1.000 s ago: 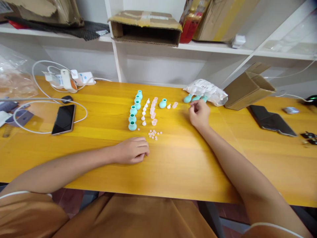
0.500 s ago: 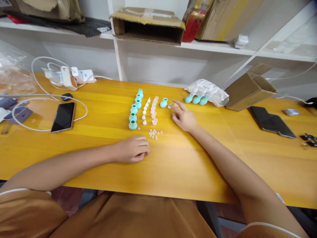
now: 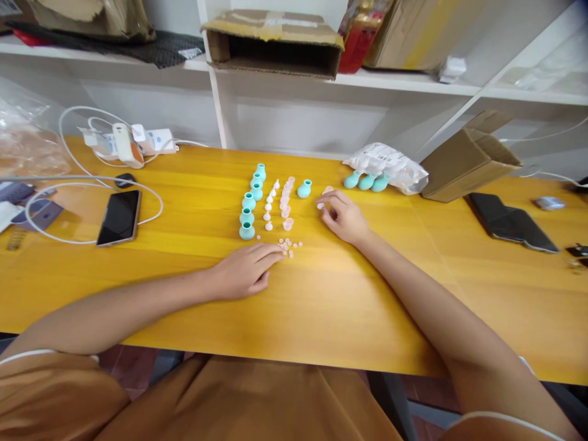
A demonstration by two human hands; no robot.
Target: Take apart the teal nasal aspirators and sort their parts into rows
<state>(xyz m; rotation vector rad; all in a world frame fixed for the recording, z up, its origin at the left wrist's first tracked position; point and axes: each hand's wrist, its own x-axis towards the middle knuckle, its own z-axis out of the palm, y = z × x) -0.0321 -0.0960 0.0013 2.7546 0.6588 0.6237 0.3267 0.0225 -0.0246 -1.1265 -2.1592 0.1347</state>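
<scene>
My left hand lies flat on the yellow table, its fingertips touching a cluster of tiny pink beads. Just beyond stand a column of teal bulbs, a column of small white cones and a column of pink caps. To their right, my right hand has its thumb and fingers pinched on a small white cone. It is beside a lone teal bulb and a pink cap. Three more teal bulbs lie against a plastic bag.
A phone, looped white cables and a power strip lie at the left. A tilted cardboard box and a dark flat case are on the right. White shelves with boxes rise behind the table.
My right hand came back from the plastic bag to the lone bulb and closed its fingers on the white cone. My left hand uncurled and stretched its fingers to the pink beads.
</scene>
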